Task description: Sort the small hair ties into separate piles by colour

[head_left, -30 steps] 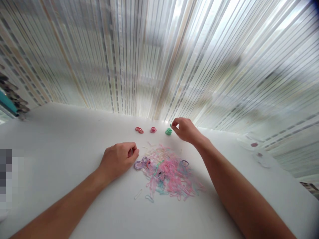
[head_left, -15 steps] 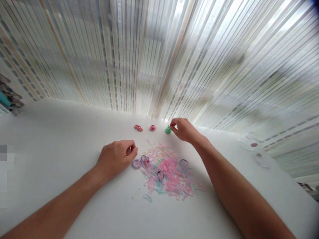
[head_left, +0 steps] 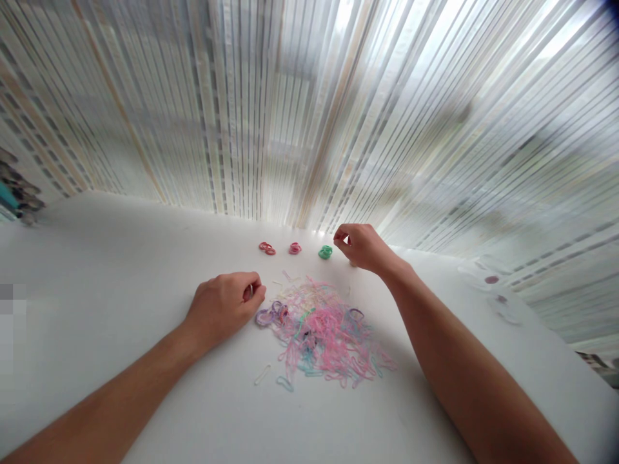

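A loose heap of thin pink, teal and pale bands lies on the white table. Purple bands rest at its left edge, beside my left hand. That hand's fingers are curled together; what they hold, if anything, is too small to name. Behind the heap sit three small clusters: red bands, pink bands and green bands. My right hand hovers just right of the green cluster, thumb and forefinger pinched, with nothing I can make out between them.
A striped string curtain hangs along the table's back edge. Clear round pieces lie at the right. Dark and teal items stand at the far left edge. One pale band lies apart in front.
My right hand has moved slightly right, off the green cluster, which now shows whole. My left hand has barely moved.
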Demonstrator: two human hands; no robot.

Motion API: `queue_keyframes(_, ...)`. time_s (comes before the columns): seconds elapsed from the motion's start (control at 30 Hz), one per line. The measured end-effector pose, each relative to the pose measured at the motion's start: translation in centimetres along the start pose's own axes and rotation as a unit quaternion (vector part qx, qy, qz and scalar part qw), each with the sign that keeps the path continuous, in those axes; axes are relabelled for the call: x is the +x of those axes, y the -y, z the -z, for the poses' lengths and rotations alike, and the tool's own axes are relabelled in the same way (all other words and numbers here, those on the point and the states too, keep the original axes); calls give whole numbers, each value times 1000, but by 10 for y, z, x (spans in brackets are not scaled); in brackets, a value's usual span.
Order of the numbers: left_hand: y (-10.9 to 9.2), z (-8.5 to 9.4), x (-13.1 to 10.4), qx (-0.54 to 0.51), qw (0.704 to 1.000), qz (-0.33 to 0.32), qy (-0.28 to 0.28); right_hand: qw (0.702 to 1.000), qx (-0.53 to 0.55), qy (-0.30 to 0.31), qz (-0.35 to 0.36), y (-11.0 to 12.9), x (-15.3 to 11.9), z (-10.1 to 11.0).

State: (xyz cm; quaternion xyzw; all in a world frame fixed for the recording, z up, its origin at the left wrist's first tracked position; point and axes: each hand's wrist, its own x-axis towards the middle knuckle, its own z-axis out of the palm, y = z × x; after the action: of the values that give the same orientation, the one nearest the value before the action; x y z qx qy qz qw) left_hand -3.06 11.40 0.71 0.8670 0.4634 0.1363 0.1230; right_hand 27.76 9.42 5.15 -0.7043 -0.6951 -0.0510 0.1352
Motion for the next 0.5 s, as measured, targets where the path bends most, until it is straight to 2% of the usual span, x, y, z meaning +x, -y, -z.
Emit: queue_keyframes(0.5,1,-1,-1,-1,1000,-3,-9,999,26,-17,20,6,-10,13)
